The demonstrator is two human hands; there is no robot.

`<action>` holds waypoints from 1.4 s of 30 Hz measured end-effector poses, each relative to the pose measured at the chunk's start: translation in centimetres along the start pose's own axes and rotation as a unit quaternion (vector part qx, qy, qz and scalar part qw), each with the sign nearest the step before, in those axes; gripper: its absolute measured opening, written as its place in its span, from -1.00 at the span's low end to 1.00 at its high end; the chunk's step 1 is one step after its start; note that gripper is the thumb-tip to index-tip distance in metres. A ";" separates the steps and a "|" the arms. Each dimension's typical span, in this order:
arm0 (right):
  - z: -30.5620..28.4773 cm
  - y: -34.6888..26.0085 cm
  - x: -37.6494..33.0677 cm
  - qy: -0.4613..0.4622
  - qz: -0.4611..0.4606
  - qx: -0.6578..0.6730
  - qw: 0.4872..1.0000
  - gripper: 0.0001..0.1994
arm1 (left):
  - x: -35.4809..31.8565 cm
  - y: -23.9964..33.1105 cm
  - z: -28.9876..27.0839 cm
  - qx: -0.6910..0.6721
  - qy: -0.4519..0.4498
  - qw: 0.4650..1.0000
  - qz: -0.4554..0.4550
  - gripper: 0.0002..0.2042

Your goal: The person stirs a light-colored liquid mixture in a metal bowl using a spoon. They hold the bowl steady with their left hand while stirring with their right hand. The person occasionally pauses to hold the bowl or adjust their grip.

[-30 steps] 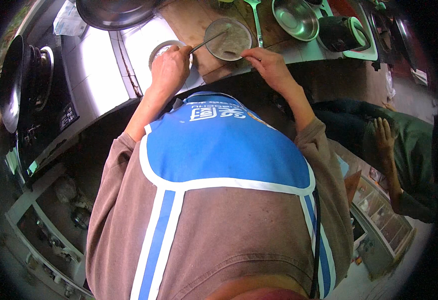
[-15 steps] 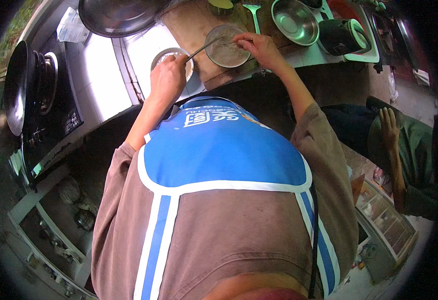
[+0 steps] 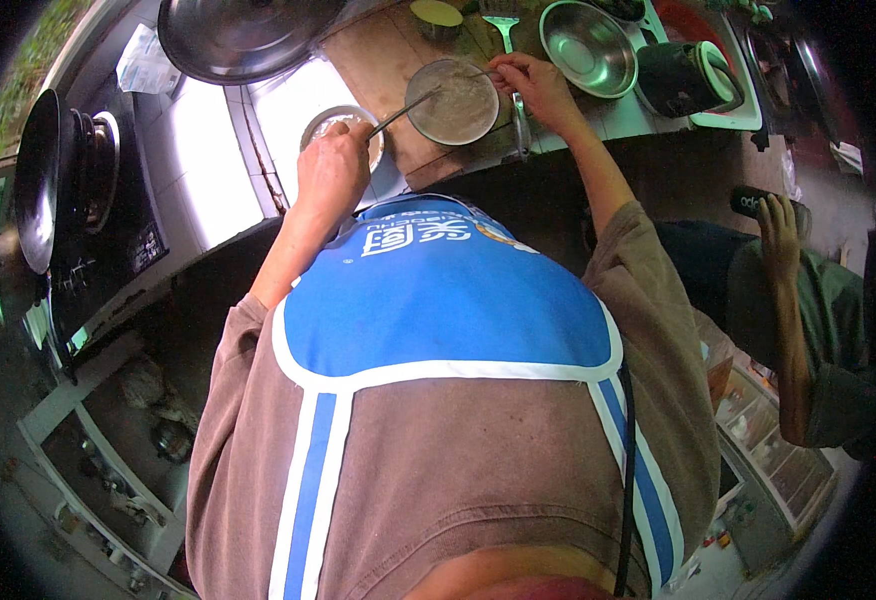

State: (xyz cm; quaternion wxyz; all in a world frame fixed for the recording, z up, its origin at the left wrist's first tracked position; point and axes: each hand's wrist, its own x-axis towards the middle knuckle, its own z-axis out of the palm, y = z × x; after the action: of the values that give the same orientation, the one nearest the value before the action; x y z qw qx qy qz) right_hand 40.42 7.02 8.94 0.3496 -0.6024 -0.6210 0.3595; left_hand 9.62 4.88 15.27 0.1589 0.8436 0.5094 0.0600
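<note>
Dark stick (image 3: 404,112): It seems best to hold it lightly, with its tip down inside the round bowl (image 3: 455,142), so nothing slops out.
Round bowl: It sits on the wooden board (image 3: 370,58), right of the left fingers and just left of the right fingertips. Pale, wet-looking stuff is in it. Small, slow moves should work best, as the bowl could slide.
Left hand (image 3: 335,163): The fingers curl in and pinch the dark stick. The back of the hand faces up, and the arm reaches forward.
Right hand (image 3: 538,88): The fingertips press together by the bowl's rim and pinch a thin thing (image 3: 483,72), too small to name. The arm reaches forward and leans to the left.
White bowl (image 3: 377,154): It is under the left fingers; I cannot tell if they touch it.
Metal basin (image 3: 586,45): It is to the right of the right fingers, beyond them.
Spatula (image 3: 501,12): Its flat end is past the right fingertips.
</note>
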 end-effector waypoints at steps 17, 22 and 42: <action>1.5 -0.3 -4.6 0.092 0.152 0.012 0.984 -0.67 | 0.9 -0.1 1.4 0.028 -0.021 0.999 0.023 -0.78; 2.7 -0.5 -4.4 0.082 0.109 0.021 0.990 -0.73 | 1.1 -0.4 1.8 0.041 0.006 0.998 0.053 -0.83; -0.1 -3.5 -1.9 0.072 -0.055 -0.193 0.977 -0.78 | 2.1 -0.3 3.1 0.066 -0.032 0.996 0.055 -0.81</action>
State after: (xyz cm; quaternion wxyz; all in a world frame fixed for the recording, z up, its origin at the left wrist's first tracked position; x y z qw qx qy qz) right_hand 38.83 5.05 12.06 0.2897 -0.6482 -0.6837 0.1686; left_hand 11.20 6.24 12.13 0.1155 0.8804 0.4600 0.0075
